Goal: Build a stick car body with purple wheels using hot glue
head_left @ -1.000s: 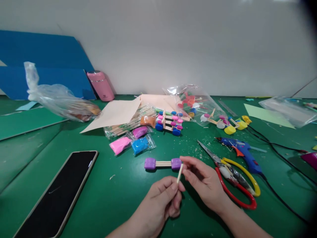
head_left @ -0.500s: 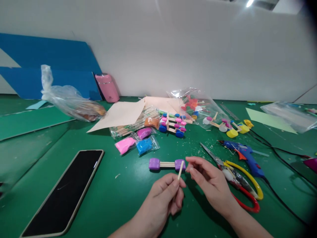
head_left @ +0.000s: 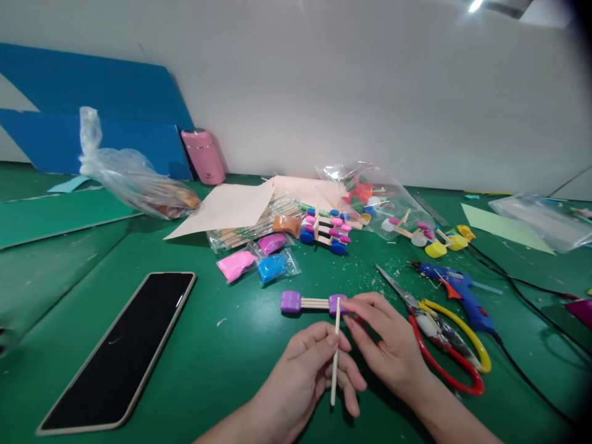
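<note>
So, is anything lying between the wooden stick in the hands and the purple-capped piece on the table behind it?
Nothing visible. The wooden stick, held by the left hand and right hand, reaches with its upper end the right cap of the purple-capped piece. The scissors lie off to the right.

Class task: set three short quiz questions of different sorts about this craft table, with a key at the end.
1. True or false: the left hand pinches a thin wooden stick.
2. The caps on the stick piece lying just beyond the hands are: A red, B purple, C yellow.
3. Which tool lies between the right hand and the blue glue gun?
Key: 1 true; 2 B; 3 the scissors.
</note>
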The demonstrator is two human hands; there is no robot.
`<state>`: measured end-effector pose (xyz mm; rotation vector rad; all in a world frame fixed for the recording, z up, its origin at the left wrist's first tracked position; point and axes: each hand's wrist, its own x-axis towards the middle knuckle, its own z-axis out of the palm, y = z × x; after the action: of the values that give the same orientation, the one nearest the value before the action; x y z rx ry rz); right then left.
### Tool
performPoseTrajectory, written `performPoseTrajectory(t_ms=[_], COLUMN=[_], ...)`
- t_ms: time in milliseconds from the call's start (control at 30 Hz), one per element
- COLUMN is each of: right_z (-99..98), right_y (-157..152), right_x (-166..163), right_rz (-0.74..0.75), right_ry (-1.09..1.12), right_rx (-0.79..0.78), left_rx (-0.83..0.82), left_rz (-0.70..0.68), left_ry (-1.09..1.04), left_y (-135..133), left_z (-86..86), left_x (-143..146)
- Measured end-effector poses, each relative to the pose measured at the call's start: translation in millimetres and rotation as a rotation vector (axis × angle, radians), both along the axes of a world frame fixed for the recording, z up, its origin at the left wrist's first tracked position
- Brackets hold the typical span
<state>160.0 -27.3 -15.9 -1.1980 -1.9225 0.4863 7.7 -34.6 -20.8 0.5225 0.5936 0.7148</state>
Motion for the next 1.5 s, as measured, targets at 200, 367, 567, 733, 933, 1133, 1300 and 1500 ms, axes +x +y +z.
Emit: performPoseTrajectory(t_ms=[200,367,567,733,933,1133,1300,1500], right_z=[-0.7,4.7,24.5,31.8,27.0,19.8,17.2,16.1], right_y=[-3,0,15,36,55,59,60,59], right_x=[6,6,-3,-14,-25,-26,-25,-26], right_rz=[0.099,0.117,-0.018,-0.002,0.166,0.241,0.238,0.246], right_ry=[-0.195,-0.194,0.068,0.113,0.102,0.079,0.077,0.06], right_rx=[0.153,0.165,-0.041,-0.154,-0.155,-0.15,-0.152,-0.155], left_rx=[-0.021,0.018,0.287,0.677,0.939,1.327,1.374,1.348], left_rz=[-0.043,-0.025,0.104,0.342,0.377,-0.036,-0.081,-0.058], left_ry=[-0.069,0.002,0.314,0.725,1.072,1.151,1.197,1.167], left_y=[-2,0,4,11,45,68,70,67], left_z=[-1.1,3.2,23.3,34.9,31.8,18.1,5.9,0.9], left_x=[1,0,-14,-39,-55,-59,-59,-58])
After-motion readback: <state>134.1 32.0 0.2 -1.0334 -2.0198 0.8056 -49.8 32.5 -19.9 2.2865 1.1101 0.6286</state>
